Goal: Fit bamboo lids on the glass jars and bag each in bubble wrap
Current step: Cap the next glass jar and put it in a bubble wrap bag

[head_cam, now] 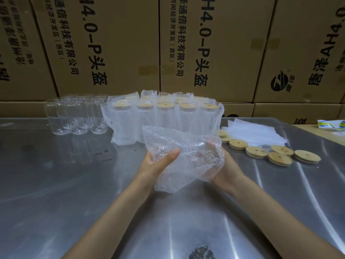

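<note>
Bubble-wrap bag [184,157] held in both grips, left [158,161] and right [226,170]; six loose lids [256,152].

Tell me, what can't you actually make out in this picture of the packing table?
Head view only:
- Inside the held bubble wrap bag: the wrap blurs whatever it holds.
- Right hand: its fingers are hidden behind the bag.
- Back row of wrapped jars: the front row hides them, so no sure count.
- Bare glass jars: they overlap; number unclear.
- Printed packet: cut off by the right edge.
</note>
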`<action>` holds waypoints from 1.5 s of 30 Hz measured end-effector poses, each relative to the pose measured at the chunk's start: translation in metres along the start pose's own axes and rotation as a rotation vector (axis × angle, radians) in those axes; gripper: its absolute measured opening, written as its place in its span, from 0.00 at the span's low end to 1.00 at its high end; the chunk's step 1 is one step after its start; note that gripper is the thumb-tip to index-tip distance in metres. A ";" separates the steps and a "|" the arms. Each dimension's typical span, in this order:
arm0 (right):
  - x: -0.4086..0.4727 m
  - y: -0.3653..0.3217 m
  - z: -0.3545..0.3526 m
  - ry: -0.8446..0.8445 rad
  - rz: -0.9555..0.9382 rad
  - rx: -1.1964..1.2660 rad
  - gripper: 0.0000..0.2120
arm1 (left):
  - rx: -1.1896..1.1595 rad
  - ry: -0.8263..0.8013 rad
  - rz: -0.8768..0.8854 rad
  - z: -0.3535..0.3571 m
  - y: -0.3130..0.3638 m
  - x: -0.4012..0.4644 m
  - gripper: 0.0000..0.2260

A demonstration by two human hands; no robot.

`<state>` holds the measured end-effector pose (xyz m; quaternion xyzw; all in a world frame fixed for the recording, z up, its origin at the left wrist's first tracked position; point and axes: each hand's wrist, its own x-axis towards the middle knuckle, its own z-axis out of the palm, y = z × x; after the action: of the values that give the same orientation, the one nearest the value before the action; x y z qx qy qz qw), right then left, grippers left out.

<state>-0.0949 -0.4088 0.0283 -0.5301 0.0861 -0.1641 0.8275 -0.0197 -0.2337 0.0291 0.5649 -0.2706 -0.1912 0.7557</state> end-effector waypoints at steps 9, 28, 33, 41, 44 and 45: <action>0.003 0.006 0.000 0.056 -0.052 0.065 0.17 | -0.240 0.004 -0.070 -0.006 0.004 0.007 0.35; -0.005 0.015 0.013 0.000 -0.133 0.160 0.23 | -0.010 -0.027 -0.008 -0.009 -0.009 0.007 0.32; -0.005 0.016 0.014 0.055 -0.170 0.089 0.17 | -0.067 0.075 -0.061 -0.011 -0.012 0.010 0.36; -0.011 0.015 0.018 0.330 -0.164 -0.070 0.22 | -0.538 0.092 -0.134 -0.009 -0.003 0.012 0.18; -0.016 0.020 0.034 0.054 0.060 -0.051 0.35 | -0.572 0.100 -0.106 -0.002 0.000 0.008 0.18; -0.018 0.025 0.040 -0.053 0.105 -0.066 0.36 | -0.546 0.114 -0.115 0.004 -0.001 0.006 0.20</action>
<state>-0.0951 -0.3590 0.0222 -0.5562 0.0972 -0.1033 0.8189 -0.0174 -0.2403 0.0300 0.3646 -0.1336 -0.2676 0.8818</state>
